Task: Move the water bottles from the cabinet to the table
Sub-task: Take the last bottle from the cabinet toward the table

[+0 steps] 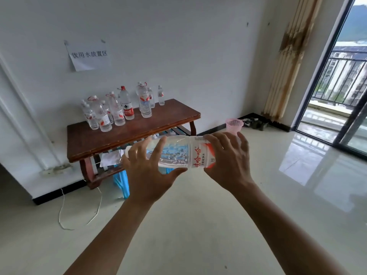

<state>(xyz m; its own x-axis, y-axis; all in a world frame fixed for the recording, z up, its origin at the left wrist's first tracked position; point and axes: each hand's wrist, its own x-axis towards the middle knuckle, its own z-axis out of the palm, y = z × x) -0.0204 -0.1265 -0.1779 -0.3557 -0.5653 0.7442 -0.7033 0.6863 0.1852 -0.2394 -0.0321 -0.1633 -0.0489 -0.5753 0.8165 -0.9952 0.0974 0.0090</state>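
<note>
1. Two hands, both on one item. Left hand (147,165): fingers curled round the clear neck end of the water bottle (178,153), thumb beneath. Right hand (228,161): fingers spread and wrapped round the labelled base end.
2. Water bottle: clear plastic with a red-and-white label. It lies level in mid-air between the hands, cap to the left, above the floor and short of the worktop.
3. White cord (63,211): loose loops on the floor tiles, left.
4. Blue stool (121,182): beneath the worktop's near end, partly hidden.
5. Worktop (129,135): low dark wooden table against the wall, slatted shelf below.
6. Bottles (119,108): about a dozen, upright, clustered along the worktop's wall side.
7. Pink basket (234,125): on the floor just right of the worktop.
8. Paper sign (88,55): taped to the wall above the bottles.
9. Curtain (288,62): beige, drawn aside, beside the glass door (337,96).
</note>
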